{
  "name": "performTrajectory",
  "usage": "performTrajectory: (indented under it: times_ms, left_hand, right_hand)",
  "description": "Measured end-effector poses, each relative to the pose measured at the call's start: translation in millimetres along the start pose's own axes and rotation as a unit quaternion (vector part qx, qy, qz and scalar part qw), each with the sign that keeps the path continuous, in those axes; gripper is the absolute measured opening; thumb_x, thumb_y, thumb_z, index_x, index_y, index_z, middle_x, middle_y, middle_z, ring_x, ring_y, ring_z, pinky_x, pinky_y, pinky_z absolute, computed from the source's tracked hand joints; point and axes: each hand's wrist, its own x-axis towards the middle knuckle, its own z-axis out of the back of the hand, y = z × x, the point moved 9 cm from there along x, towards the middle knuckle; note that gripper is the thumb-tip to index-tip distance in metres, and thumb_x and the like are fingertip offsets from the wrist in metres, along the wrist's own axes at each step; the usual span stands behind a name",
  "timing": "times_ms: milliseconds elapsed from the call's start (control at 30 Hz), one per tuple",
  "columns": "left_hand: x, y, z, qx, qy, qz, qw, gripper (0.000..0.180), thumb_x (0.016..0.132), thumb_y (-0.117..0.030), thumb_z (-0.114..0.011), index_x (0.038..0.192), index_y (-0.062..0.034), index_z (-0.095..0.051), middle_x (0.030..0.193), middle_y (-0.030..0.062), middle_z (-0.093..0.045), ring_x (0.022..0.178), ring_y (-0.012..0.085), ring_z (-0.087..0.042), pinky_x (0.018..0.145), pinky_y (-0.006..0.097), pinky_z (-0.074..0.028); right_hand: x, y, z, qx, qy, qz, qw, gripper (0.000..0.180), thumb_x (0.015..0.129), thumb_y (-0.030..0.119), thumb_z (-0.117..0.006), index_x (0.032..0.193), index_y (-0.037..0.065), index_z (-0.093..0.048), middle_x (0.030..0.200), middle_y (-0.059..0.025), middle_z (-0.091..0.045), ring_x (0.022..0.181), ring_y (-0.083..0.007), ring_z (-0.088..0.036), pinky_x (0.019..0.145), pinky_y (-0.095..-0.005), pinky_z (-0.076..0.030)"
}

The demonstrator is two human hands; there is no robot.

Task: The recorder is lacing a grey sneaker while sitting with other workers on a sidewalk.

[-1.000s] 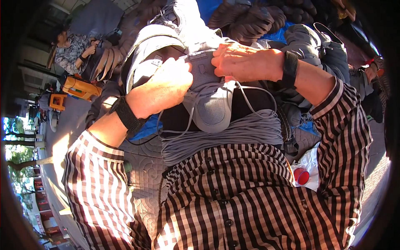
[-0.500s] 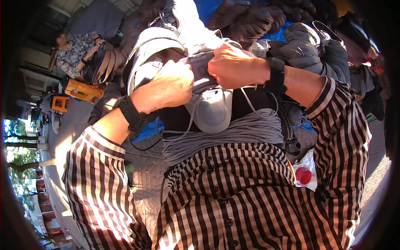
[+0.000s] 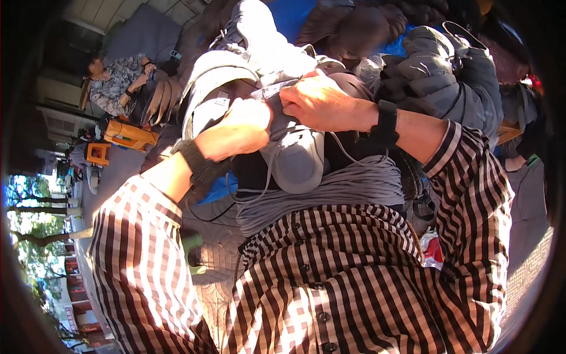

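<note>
Grey shoe (image 3: 299, 165) stays in the person's lap, toe toward the bundled grey laces (image 3: 330, 184), while left hand (image 3: 239, 128) and right hand (image 3: 330, 105), fingers curled closed, grip contents hidden, sit closer together than before.

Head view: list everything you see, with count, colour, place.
Shoe: one, grey, between the hands
Lace bundle: one, grey, across the lap
Other shoes: several, grey, beyond the hands and upper right
Stacked pieces: count unclear, brown, top
Sheeting: patches, blue, mainly top
Plastic stools: two, orange, left
Person: one, patterned top, upper left
Trees: several, green, far left
Partly hidden item: one, red, lower right
Wristbands: two, black, on the wrists
Shirt: one, dark check, lower centre
Left hand: one, bare, shoe's left side
Right hand: one, bare, shoe's right side
</note>
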Motion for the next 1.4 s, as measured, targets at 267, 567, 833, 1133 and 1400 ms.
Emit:
performTrajectory:
  times_ms: [267, 567, 833, 1133, 1400]
  left_hand:
    - [-11.2, 1.9, 34.9, -0.451, -0.148, 0.02, 0.88, 0.009, 0.084, -0.008, -0.052, 0.084, -0.0011, -0.058, 0.078, 0.0101, -0.061, 0.069, 0.0131, -0.058, 0.065, 0.028, -0.045]
    - [12.2, -24.6, 36.9, -0.589, 0.009, -0.066, 0.805, 0.015, 0.089, -0.014, -0.054, 0.079, -0.0036, -0.057, 0.067, 0.0019, -0.057, 0.058, 0.0105, -0.054, 0.057, 0.024, -0.045]
    - [40.5, -72.5, 155.6, -0.472, -0.163, -0.234, 0.834, 0.025, 0.088, -0.024, -0.058, 0.095, 0.0004, -0.06, 0.08, 0.0117, -0.065, 0.068, 0.0158, -0.063, 0.064, 0.026, -0.051]
    - [-60.8, -21.9, 92.9, -0.455, -0.253, -0.004, 0.854, 0.012, 0.081, -0.008, -0.066, 0.081, -0.0014, -0.056, 0.067, 0.0055, -0.057, 0.057, 0.0152, -0.057, 0.052, 0.029, -0.044]
    - [-56.3, -21.6, 19.6, -0.279, -0.304, 0.101, 0.905, 0.019, 0.073, -0.013, -0.073, 0.085, -0.0013, -0.064, 0.058, 0.0081, -0.052, 0.05, 0.0216, -0.054, 0.051, 0.034, -0.043]
  right_hand:
    - [-7.8, 13.9, -1.5, -0.101, -0.05, 0.031, 0.993, 0.016, 0.073, 0.014, -0.06, 0.084, 0.002, -0.058, 0.076, -0.0085, -0.057, 0.076, -0.0228, -0.058, 0.08, -0.0366, -0.039]
    - [-36.9, 175.4, -30.6, -0.119, -0.031, 0.239, 0.963, 0.011, 0.06, 0.016, -0.062, 0.064, 0.01, -0.054, 0.062, -0.0011, -0.051, 0.066, -0.0186, -0.053, 0.07, -0.0332, -0.04]
    - [19.3, 257.5, -173.7, 0.251, -0.065, 0.186, 0.948, 0.035, 0.093, 0.016, -0.037, 0.121, 0.001, -0.051, 0.128, -0.0144, -0.052, 0.113, -0.0211, -0.053, 0.104, -0.0358, -0.038]
    - [-68.0, 139.6, 1.9, -0.002, 0.022, 0.162, 0.987, 0.024, 0.062, 0.01, -0.065, 0.079, 0.004, -0.049, 0.075, -0.0066, -0.048, 0.061, -0.0208, -0.057, 0.055, -0.0328, -0.05]
    - [-92.8, 54.0, 24.0, 0.009, -0.045, -0.034, 0.998, 0.035, 0.071, 0.001, -0.065, 0.104, 0.0, -0.053, 0.094, -0.0128, -0.055, 0.075, -0.0312, -0.062, 0.06, -0.0413, -0.049]
